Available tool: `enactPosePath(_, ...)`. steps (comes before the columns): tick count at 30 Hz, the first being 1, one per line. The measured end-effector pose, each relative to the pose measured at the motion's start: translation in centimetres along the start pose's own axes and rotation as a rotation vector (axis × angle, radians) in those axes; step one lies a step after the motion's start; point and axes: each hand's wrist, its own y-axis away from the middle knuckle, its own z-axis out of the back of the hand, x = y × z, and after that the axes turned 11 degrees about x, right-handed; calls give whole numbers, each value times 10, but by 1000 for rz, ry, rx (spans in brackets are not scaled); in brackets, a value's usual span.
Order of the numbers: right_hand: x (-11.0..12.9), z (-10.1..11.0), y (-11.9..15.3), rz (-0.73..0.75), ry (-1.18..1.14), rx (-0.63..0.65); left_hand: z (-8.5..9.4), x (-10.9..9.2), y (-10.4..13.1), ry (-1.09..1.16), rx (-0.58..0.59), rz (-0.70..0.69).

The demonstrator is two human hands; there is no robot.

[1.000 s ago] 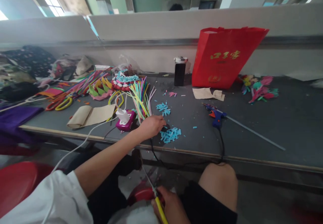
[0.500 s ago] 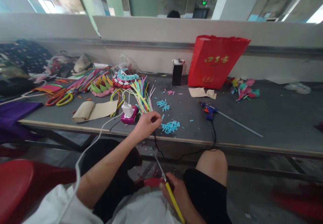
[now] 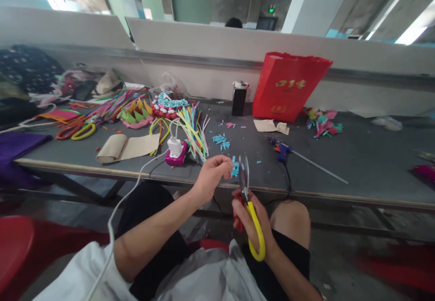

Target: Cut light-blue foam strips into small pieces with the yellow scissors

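Observation:
My right hand (image 3: 253, 219) grips scissors (image 3: 255, 228) with one yellow and one red handle. Their blades point up and stand slightly apart, just over the table's front edge. To the left of the blades, my left hand (image 3: 215, 174) is closed in a pinch; what it holds, if anything, is too small to make out. Behind the hands lies a pile of short blue pieces (image 3: 235, 168), partly hidden by them. Farther back is another group of blue pieces (image 3: 221, 141). A bundle of colourful strips (image 3: 193, 131) lies left of these.
A magenta power adapter (image 3: 176, 154) with a white plug sits left of my hands. A glue gun (image 3: 282, 150) with its stick lies to the right. Behind stand a red bag (image 3: 290, 88) and a black bottle (image 3: 239, 99). A paper roll (image 3: 113, 149) lies at left.
My right hand has raised the scissors from my lap to the table edge, and their blades are now apart. My left hand has moved right and slightly down, toward the blades.

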Motion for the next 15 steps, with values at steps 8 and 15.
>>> enactPosePath(8, 18, 17, -52, -105, -250, 143, 9, 6, -53, 46, 34, 41)
enactPosePath(15, 12, 25, -57, -172, 16, 18, 23, 13, -52, 103, 3, 223)
